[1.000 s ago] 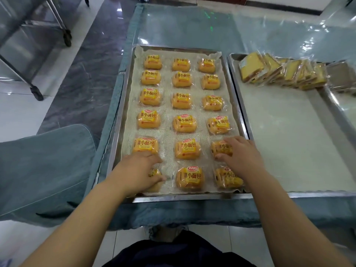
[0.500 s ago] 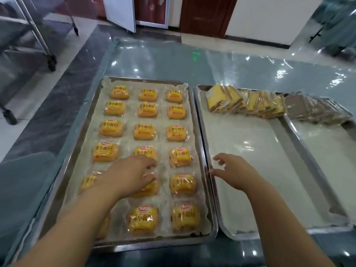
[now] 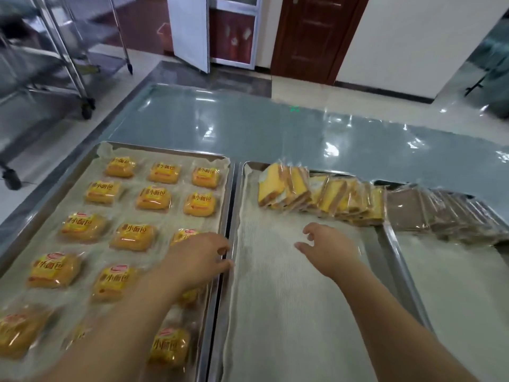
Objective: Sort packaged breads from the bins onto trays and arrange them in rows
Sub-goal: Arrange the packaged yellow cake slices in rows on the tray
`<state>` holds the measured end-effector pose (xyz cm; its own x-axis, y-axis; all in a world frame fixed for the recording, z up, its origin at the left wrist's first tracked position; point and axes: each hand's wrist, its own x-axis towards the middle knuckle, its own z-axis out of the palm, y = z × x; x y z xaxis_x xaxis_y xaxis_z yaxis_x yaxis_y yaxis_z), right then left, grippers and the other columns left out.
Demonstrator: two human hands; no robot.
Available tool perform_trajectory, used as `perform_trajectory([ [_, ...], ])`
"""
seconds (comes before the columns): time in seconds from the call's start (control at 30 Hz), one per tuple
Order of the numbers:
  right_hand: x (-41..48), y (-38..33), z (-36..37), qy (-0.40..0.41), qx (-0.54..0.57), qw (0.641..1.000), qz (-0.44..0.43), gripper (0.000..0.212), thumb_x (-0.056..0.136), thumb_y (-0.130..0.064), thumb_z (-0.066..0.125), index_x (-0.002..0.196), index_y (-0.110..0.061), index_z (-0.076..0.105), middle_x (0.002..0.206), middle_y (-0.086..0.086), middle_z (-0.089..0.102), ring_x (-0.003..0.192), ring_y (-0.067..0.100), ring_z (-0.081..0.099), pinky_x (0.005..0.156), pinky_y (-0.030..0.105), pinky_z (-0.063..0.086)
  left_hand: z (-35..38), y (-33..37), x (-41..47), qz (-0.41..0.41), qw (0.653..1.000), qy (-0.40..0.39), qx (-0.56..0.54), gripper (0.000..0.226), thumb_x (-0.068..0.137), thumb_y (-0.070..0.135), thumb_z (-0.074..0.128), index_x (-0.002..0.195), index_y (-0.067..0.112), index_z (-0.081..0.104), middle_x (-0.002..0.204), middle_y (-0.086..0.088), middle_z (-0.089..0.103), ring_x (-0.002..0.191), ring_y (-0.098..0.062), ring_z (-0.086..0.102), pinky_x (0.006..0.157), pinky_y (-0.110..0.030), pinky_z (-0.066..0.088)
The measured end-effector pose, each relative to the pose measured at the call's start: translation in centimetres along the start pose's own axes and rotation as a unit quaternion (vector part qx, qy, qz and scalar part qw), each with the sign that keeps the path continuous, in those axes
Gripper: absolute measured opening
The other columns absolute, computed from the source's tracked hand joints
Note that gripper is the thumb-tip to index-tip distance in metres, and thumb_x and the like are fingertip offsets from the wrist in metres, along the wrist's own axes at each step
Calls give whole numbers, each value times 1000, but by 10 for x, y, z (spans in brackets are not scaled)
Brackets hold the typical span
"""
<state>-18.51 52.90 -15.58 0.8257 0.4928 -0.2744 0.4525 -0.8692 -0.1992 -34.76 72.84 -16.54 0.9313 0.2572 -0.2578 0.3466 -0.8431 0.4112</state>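
The left metal tray (image 3: 223,216) holds several yellow packaged small buns (image 3: 153,198) laid in three columns on a liner. My left hand (image 3: 199,259) hovers over that tray's right edge, fingers loosely curled, holding nothing. The middle tray (image 3: 381,244) has a white liner and one row of yellow sliced cake packs (image 3: 319,195) leaning along its far end. My right hand (image 3: 329,250) hangs above the bare liner just in front of those packs, fingers spread and empty. A third tray (image 3: 402,274) on the right carries brown cake packs (image 3: 440,213) at its far end.
The trays sit on a table under glossy blue-grey plastic sheeting (image 3: 275,128). A wheeled steel rack (image 3: 68,59) stands on the floor at the left. A white door (image 3: 188,31) and a brown door (image 3: 311,34) lie beyond the table.
Both hands left the buns at the near end of the left tray and moved right and forward. The right hand crossed onto the middle tray; the view tilted up.
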Motion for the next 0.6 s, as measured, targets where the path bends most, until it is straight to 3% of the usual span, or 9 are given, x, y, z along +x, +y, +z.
perform_trajectory([
  [0.17, 49, 1, -15, 76, 32, 996, -22, 45, 93, -41, 53, 134, -23, 46, 124, -1, 58, 108, 21, 56, 84, 34, 49, -11, 8, 56, 34, 999, -1, 10, 37, 91, 45, 53, 125, 30, 53, 117, 11, 55, 93, -5, 49, 77, -22, 43],
  [0.3, 79, -5, -18, 81, 68, 994, -37, 60, 94, -37, 54, 146, -21, 32, 131, 2, 49, 112, 21, 53, 90, 33, 47, -15, 15, 105, 66, 998, -1, 1, 38, 93, 39, 50, 130, 31, 48, 129, 9, 50, 107, -10, 52, 90, -30, 47],
  [0.37, 91, -7, -14, 75, 62, 995, -34, 59, 93, -40, 54, 145, -18, 34, 135, 3, 43, 115, 22, 50, 94, 35, 47, -16, 20, 128, 86, 996, 0, -11, 43, 95, 37, 48, 137, 34, 39, 137, 8, 41, 115, -12, 49, 92, -28, 45],
  [0.47, 102, -8, -5, 75, 48, 996, -24, 53, 92, -48, 53, 137, -21, 43, 126, 2, 37, 104, 18, 49, 90, 34, 49, -9, 28, 158, 114, 993, 19, -14, 56, 96, 35, 47, 145, 39, 21, 144, 4, 29, 124, -14, 43, 95, -27, 42],
  [0.6, 102, -8, 10, 105, 30, 993, -32, 41, 91, -49, 54, 124, -26, 56, 113, -1, 31, 94, 14, 43, 85, 29, 49, 3, 30, 187, 120, 993, 2, 16, 71, 94, 39, 49, 145, 50, 1, 155, 3, 2, 142, -28, 14, 110, -44, 32],
])
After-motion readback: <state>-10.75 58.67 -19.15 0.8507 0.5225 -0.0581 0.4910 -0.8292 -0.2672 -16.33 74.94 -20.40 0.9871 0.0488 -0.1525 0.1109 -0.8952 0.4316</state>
